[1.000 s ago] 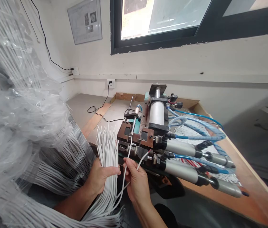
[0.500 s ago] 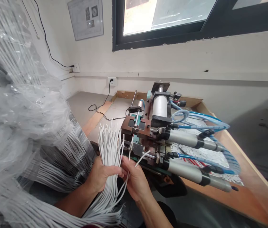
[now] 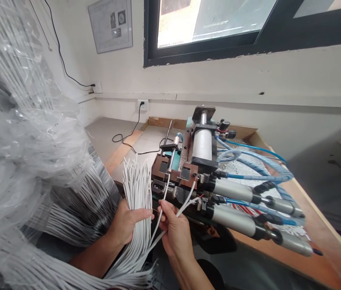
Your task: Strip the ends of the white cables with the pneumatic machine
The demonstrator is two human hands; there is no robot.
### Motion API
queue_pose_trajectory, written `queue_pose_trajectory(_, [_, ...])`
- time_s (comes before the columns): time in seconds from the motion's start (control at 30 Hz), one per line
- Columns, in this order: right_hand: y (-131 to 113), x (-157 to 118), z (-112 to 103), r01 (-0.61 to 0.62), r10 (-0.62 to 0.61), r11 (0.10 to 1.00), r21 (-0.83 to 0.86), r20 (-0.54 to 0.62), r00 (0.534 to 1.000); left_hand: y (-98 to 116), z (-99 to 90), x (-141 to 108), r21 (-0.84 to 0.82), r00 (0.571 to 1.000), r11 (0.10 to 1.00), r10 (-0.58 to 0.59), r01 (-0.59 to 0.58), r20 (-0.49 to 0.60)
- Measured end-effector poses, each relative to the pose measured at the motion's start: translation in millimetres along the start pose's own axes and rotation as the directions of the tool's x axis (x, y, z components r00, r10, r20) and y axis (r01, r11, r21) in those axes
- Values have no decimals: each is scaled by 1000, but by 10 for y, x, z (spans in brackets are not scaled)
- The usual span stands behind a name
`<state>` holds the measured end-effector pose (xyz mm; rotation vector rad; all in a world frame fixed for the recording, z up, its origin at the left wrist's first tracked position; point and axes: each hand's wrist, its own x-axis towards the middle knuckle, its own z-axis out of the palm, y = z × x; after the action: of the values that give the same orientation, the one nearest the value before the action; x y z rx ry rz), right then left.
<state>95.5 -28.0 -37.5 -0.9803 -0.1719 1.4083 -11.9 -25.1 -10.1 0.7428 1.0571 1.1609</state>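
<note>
My left hand (image 3: 126, 221) is wrapped around a thick bundle of white cables (image 3: 137, 189), their cut ends pointing up. My right hand (image 3: 175, 227) pinches a single white cable (image 3: 163, 197) between thumb and fingers. That cable's upper end reaches the jaws of a pneumatic wire-stripping machine (image 3: 185, 173). A few more white cables (image 3: 185, 207) run across my right hand between thumb and palm, and reddish tips show at their ends. Both hands are just in front of the machine, the left one to its left.
Plastic-wrapped cable bundles (image 3: 31, 137) fill the left side. Blue air hoses (image 3: 261, 177) and silver cylinders (image 3: 233, 225) stick out to the right over a wooden-edged tray (image 3: 318, 193) with white scraps. A black cord (image 3: 138, 121) runs to a wall socket.
The machine's brown jaw blocks have moved apart and its cylinder rods have shifted. My right hand has moved slightly right and down; more cables with reddish tips now show across it.
</note>
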Motion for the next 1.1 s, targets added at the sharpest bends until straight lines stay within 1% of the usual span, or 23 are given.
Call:
queue_pose_trajectory(0.17, [-46, 57, 24, -87, 83, 994, 69, 52, 995, 7, 10, 7, 2, 1000, 1000, -4, 4, -30])
queue_pose_trajectory(0.27, [-45, 86, 14, -147, 138, 984, 98, 90, 986, 17, 28, -3, -9, 1000, 1000, -3, 3, -25])
queue_pose_trajectory(0.33, [-44, 85, 13, -200, 182, 975, 100, 160, 970, 25, 41, -13, -13, 1000, 1000, 3, -4, -6])
queue_pose_trajectory(0.4, [-44, 60, 19, -242, 218, 968, 68, 249, 944, 32, 51, -22, -17, 999, 1000, 15, -15, 31])
queue_pose_trajectory(0.47, [-42, 14, 25, -230, 217, 973, 12, 295, 930, 36, 56, -28, -8, 997, 1000, 20, -20, 79])
queue_pose_trajectory(0.53, [-33, -38, 22, -150, 154, 988, -33, 280, 948, 38, 56, -31, 6, 994, 1000, 27, -28, 109])
queue_pose_trajectory(0.63, [-2, -94, -5, 17, -9, 999, -39, 184, 983, 34, 46, -28, 7, 992, 999, 45, -47, 119])
queue_pose_trajectory(0.7, [22, -104, -29, 65, -60, 997, -40, 117, 991, 28, 37, -23, 7, 994, 999, 32, -33, 106])
queue_pose_trajectory(0.8, [37, -86, -54, 62, -60, 997, -42, 54, 997, 18, 25, -18, 20, 999, 1000, -1, 0, 39])
queue_pose_trajectory(0.87, [31, -66, -56, 51, -50, 998, -34, 39, 998, 17, 21, -17, 22, 1000, 1000, -13, 13, 1])
queue_pose_trajectory(1.1, [-12, -11, -29, -14, 14, 1000, -19, 48, 999, 13, 23, -6, 22, 999, 999, -29, 30, -24])
